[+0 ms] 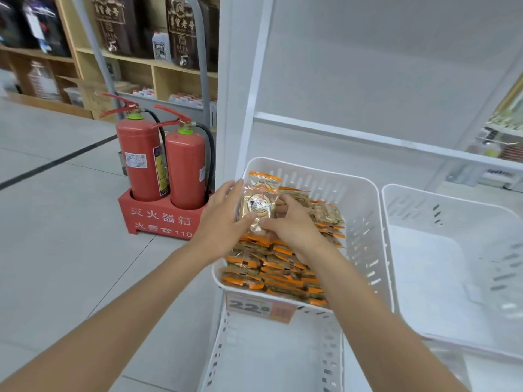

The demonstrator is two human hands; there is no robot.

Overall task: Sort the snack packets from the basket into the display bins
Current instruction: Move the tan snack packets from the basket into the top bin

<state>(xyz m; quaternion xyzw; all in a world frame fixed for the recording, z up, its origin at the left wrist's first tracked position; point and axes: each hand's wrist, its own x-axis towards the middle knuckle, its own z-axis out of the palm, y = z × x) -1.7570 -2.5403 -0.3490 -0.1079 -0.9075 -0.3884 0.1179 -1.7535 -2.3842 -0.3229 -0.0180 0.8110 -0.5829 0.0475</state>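
Both forearms reach in. The left hand [223, 219] and right hand [291, 224] pinch 1 clear, orange-edged snack packet [257, 209], left fingers straight along its left edge, right fingers curled on its right. It stands upright, long axis vertical, over stacked packets [283, 267] in the white slotted plastic bin [365, 210]; lowering it looks next. The orange price tag [254, 305] reads 22, the red extinguisher box [161, 219] 119.

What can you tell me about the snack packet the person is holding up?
The snack packet is a clear wrapper with a round label over a pale snack. It stands upright above the orange-edged packets stacked in the white bin. The left hand and right hand grip it from either side, thumbs on its front.
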